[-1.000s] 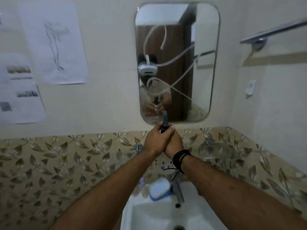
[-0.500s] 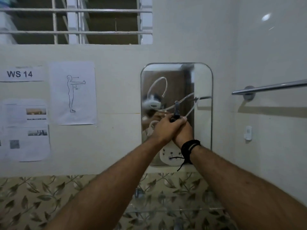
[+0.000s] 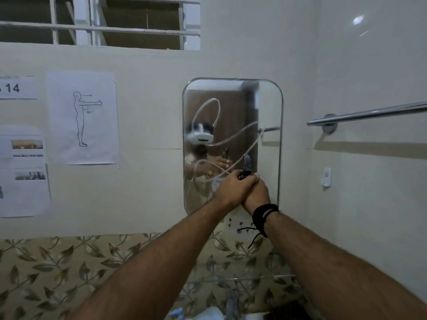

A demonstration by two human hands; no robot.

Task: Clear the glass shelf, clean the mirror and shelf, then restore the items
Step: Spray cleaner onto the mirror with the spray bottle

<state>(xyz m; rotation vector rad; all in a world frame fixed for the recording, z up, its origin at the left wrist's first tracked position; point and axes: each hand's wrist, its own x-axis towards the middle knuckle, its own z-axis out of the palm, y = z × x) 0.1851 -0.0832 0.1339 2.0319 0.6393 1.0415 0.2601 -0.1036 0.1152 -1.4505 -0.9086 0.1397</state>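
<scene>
A rounded wall mirror hangs straight ahead, with curvy whitish streaks looping across its glass. Both my hands are clasped together in front of its lower half. My left hand wraps over my right hand, and a slim dark tool sticks up out of the joint grip, tip tilted towards the glass. I cannot tell what kind of tool it is. A black band sits on my right wrist. Below my arms the front edge of the glass shelf shows faintly against the leaf-patterned tiles.
A chrome towel rail juts from the right wall, with a small white fitting below it. Paper sheets are taped left of the mirror under a barred window. A tap and white basin rim sit at the bottom edge.
My view has tilted up from the basin to the mirror and window. My clasped hands have risen with the dark tool from below the mirror to its lower half.
</scene>
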